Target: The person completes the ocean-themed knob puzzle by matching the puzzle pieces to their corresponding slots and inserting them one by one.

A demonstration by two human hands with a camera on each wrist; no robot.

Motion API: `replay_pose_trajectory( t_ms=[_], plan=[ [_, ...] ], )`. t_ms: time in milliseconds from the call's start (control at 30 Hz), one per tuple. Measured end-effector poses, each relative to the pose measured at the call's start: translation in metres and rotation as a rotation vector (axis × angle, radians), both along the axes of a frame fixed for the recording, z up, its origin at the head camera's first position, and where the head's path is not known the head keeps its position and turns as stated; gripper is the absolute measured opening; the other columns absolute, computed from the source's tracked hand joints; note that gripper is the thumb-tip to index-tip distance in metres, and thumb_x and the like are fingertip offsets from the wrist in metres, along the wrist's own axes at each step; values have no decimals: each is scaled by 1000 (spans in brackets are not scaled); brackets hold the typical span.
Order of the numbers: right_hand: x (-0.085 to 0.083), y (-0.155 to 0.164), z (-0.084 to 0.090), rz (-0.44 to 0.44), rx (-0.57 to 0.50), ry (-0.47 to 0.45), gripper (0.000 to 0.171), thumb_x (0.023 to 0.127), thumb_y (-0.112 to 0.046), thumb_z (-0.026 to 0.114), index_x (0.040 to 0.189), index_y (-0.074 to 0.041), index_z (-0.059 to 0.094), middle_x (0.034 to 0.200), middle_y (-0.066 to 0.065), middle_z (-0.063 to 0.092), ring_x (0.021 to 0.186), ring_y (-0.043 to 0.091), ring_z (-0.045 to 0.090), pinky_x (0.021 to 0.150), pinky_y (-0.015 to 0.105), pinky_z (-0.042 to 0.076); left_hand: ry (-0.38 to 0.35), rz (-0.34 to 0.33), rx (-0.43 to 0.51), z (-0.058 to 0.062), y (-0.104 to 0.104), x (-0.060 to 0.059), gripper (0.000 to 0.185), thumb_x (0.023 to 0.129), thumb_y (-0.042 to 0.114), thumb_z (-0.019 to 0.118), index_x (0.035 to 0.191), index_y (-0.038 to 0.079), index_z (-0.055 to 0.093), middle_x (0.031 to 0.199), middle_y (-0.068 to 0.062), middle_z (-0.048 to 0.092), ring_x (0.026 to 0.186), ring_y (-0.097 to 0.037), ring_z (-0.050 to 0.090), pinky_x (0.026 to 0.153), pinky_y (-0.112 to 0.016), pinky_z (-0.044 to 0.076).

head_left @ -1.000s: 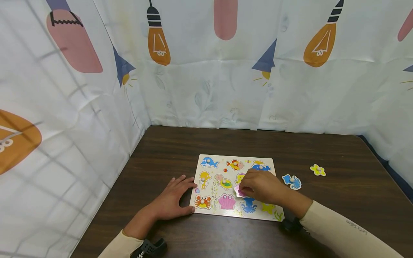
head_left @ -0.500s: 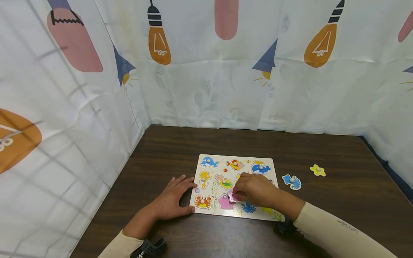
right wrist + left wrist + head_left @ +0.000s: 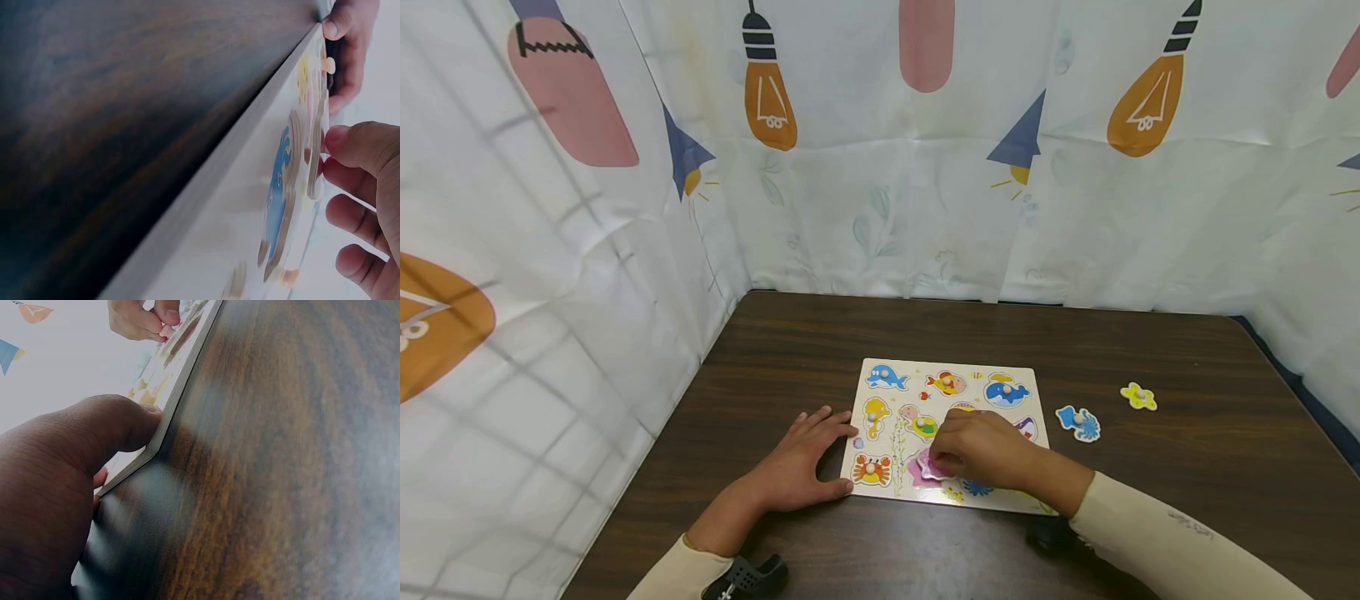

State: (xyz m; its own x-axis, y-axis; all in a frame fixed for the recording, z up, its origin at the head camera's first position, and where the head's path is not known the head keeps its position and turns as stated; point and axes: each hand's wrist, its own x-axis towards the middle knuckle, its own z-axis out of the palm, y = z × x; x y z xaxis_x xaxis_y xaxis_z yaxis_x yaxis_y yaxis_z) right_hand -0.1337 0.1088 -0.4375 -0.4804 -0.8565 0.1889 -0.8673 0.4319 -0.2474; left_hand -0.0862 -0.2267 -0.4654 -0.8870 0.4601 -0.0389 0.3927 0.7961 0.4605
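A wooden sea-animal puzzle board [image 3: 880, 362] lies flat on the dark table. My right hand [image 3: 951, 458] pinches a pink piece [image 3: 927, 468] and holds it low over the board's front row, just right of the crab [image 3: 871, 471]. In the right wrist view the pink piece [image 3: 317, 150] stands on edge above a blue piece [image 3: 278, 194], with my fingers [image 3: 359, 153] curled beside it. My left hand [image 3: 808, 454] lies flat on the table, and its thumb [image 3: 119, 428] touches the board's near left corner [image 3: 156, 434].
Two loose pieces lie on the table right of the board: a blue one [image 3: 1078, 422] and a yellow one [image 3: 1138, 396]. Printed curtains [image 3: 880, 167] close in the table at the back and both sides. A black wrist strap [image 3: 745, 577] shows at the front.
My right hand has carried the pink piece left and toward me, from the board's middle row to its front row. The left hand has stayed where it was.
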Motion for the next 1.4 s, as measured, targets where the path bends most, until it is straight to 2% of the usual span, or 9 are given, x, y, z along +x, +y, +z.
replay_pose_trajectory(
  t_ms=[433,800,1200,1400],
  plan=[
    [2,-11,-4,24,20,1,9,91,-28,79,99,-25,80,92,-18,72,89,5,59,76,18,50,10,-9,6,-1,-1,-1,69,87,53,76,145,23,53,161,-1,39,153,-33,22,122,-60,10],
    [5,-18,-5,35,18,26,8,91,-29,79,98,-26,80,89,-20,71,87,4,58,72,18,48,-1,-4,6,0,0,0,70,86,54,76,145,24,53,161,0,38,153,-32,21,122,-60,9],
    [5,-16,-6,4,47,11,8,91,-29,79,98,-26,79,88,-20,69,85,4,57,69,18,47,-2,1,6,0,1,0,70,87,53,76,146,25,53,162,2,37,153,-31,21,123,-59,10],
    [4,-6,-5,-23,59,-11,11,92,-29,78,101,-24,80,93,-17,72,90,5,61,76,22,53,-3,2,12,0,1,0,70,87,54,76,146,25,53,162,1,38,153,-32,21,122,-60,9]
  ],
)
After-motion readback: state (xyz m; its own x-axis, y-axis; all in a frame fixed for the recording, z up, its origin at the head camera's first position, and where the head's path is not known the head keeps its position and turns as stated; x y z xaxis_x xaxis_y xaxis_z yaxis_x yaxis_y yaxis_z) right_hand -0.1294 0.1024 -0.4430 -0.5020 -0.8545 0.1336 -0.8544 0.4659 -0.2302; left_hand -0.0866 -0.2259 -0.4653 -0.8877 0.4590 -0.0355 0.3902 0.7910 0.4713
